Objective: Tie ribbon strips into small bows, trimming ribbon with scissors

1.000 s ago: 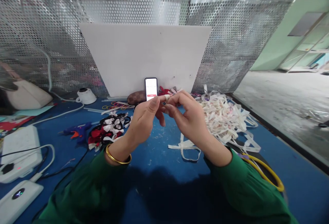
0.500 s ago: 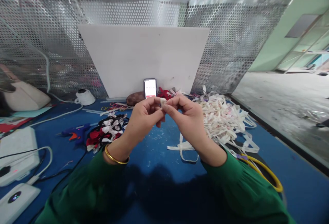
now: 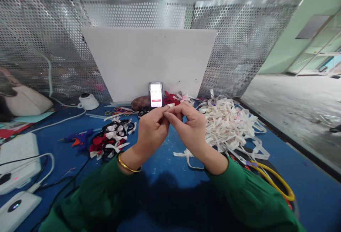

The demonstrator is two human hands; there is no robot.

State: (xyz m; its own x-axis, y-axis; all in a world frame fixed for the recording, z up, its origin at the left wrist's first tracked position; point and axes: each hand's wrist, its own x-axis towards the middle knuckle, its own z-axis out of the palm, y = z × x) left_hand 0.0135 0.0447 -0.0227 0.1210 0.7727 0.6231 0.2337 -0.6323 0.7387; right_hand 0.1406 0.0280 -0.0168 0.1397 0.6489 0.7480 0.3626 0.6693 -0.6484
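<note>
Left hand (image 3: 153,128) curls in tighter now, it and the right hand (image 3: 190,123) pinching the white strip (image 3: 172,105), seemingly pressing it!

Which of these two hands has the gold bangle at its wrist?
The left hand: the gold bangle circles its wrist, by the green left sleeve. The right hand shows a bare wrist, with no bangle.

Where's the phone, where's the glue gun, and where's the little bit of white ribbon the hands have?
Phone (image 3: 156,96): head view, on its lit screen.
Glue gun (image 3: 83,137): head view, on its blue body.
White ribbon (image 3: 171,105): head view, on the bit that shows.
</note>
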